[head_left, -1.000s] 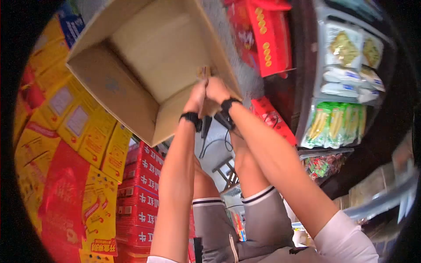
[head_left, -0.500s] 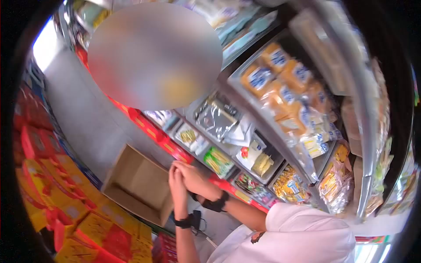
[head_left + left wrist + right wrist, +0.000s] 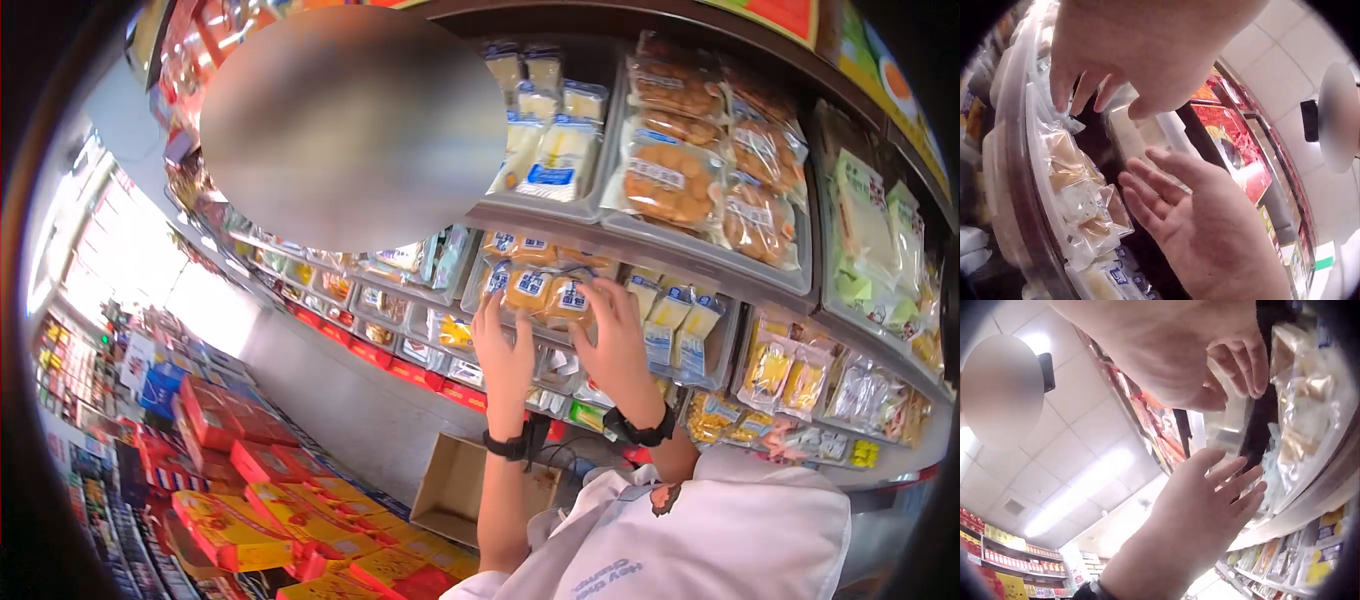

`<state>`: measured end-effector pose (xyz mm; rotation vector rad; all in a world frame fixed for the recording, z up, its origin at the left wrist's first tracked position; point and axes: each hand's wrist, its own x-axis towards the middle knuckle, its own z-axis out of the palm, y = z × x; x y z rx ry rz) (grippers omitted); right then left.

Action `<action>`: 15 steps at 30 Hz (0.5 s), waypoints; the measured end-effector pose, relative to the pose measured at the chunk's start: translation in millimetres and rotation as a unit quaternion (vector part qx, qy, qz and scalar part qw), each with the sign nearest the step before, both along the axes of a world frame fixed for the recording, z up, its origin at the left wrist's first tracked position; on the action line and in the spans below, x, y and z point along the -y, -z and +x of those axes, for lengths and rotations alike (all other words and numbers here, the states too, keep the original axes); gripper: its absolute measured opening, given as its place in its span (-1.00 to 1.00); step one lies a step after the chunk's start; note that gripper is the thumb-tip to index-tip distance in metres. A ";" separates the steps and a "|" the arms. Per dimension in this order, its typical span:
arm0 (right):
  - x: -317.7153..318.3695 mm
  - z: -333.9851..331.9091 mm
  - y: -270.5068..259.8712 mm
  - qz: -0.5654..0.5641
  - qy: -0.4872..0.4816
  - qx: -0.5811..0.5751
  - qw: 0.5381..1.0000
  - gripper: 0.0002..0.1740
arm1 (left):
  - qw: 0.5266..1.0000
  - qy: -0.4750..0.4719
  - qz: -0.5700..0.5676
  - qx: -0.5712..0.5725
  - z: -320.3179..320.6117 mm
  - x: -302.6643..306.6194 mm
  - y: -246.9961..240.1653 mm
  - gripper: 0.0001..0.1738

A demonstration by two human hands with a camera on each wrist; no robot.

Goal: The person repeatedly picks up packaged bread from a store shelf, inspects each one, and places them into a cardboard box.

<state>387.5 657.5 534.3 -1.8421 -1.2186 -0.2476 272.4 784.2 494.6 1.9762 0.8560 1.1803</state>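
Observation:
Both hands are raised in front of a shelf tray of packaged bread (image 3: 527,287), brown rolls in clear bags with blue and white labels. My left hand (image 3: 503,348) has its fingers spread and overlaps the tray's front edge in the head view. Beside it on the right, my right hand (image 3: 615,350) is held with slightly bent fingers over the rightmost bread pack (image 3: 570,298). Neither hand grips anything. The wrist views show both palms and fingers apart from each other, alongside shiny clear-wrapped packs (image 3: 1079,187). Each wrist wears a black band (image 3: 507,443).
Trays of sandwich-like packs (image 3: 680,325) and round-cake packs (image 3: 668,180) line the shelves to the right and above. An open cardboard box (image 3: 450,490) is on the floor below the hands. Red and yellow cartons (image 3: 235,525) are stacked at left. A blurred oval covers the upper left.
The hands were together over the cardboard box; they have risen, parted and reached the bread tray. The head view has swung up from box and floor to the shelves.

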 end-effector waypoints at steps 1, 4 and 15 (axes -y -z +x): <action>2.9 6.8 -0.6 -0.024 0.035 0.024 0.999 -0.38 | 0.998 -0.011 0.048 -0.030 8.3 1.0 1.3 -0.48; 1.5 25.7 15.8 -0.042 0.006 0.002 0.999 -0.30 | 0.992 -0.003 0.095 -0.077 28.9 10.4 3.9 -0.51; -2.8 45.5 29.2 0.005 -0.022 -0.058 0.998 -0.34 | 0.996 0.002 0.068 -0.059 51.6 33.2 16.4 -0.50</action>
